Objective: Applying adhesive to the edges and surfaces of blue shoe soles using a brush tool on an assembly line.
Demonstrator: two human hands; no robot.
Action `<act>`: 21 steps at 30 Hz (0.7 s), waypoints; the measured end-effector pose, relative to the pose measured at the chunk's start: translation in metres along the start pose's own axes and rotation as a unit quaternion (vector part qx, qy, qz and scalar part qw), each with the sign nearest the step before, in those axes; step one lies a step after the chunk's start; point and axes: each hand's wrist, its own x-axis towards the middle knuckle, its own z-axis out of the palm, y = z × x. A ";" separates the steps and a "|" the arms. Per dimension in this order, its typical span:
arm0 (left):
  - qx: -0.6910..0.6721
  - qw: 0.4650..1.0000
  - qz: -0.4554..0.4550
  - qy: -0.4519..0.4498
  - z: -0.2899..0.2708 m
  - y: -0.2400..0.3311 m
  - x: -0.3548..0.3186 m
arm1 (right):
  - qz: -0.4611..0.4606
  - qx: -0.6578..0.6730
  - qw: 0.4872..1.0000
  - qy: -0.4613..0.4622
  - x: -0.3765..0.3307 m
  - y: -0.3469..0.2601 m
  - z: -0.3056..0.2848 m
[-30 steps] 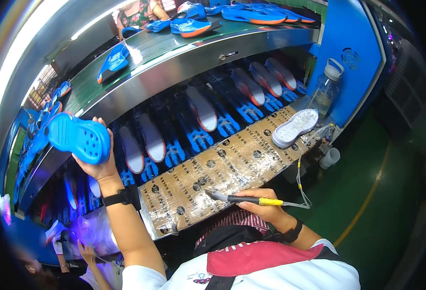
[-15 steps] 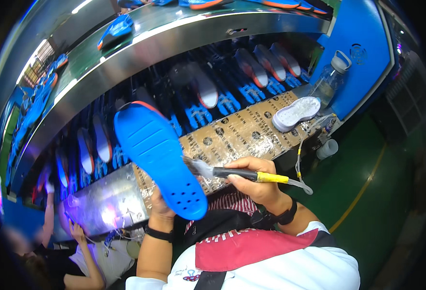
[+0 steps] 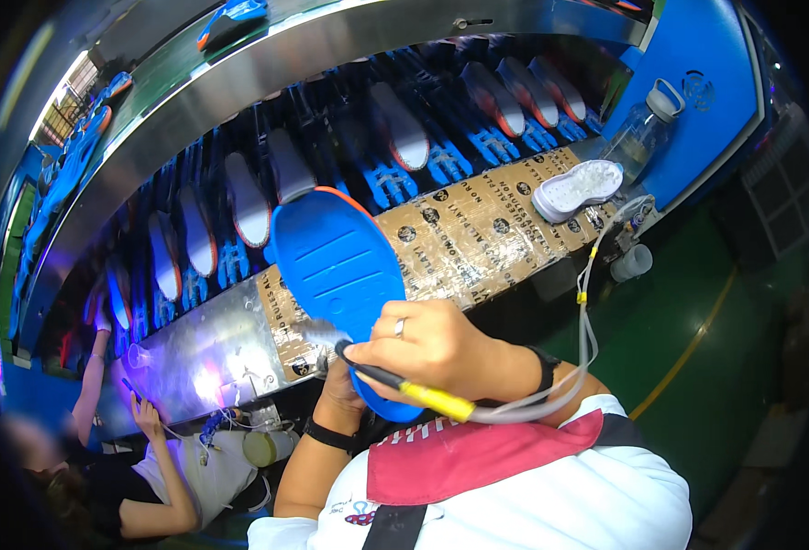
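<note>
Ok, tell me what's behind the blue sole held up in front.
Behind the blue sole, the taped cardboard ledge and racked soles show around its edges. The left hand gripping it is mostly hidden; the right hand holds a brush over it.

Shoe factory, assembly-line stn. Evidence: long curved steel conveyor housing (image 3: 267, 82) running 9 to 1 o'clock, w/ rows of shoe soles (image 3: 404, 137) sitting on blue holders (image 3: 441, 165) beneath it; more blue shoes (image 3: 230, 14) on the upper belt at 11 o'clock. Taped cardboard-covered work ledge (image 3: 478, 229) at center, white sole (image 3: 577, 190) lying on it at 2 o'clock. Green painted floor w/ yellow line (image 3: 689, 348) at 4 o'clock. Another worker (image 3: 148, 477) seated at 8 o'clock, same line.
</note>
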 end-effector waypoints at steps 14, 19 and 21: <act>-0.016 0.994 0.105 -0.039 -0.016 0.020 -0.006 | 0.024 0.090 0.992 0.081 -0.001 0.001 0.010; -0.060 0.993 0.087 -0.051 -0.008 0.031 0.002 | 0.022 0.094 0.993 0.067 -0.012 -0.003 0.029; -0.046 0.992 0.100 -0.061 -0.011 0.031 0.006 | 0.011 0.147 0.989 0.032 -0.015 -0.002 0.028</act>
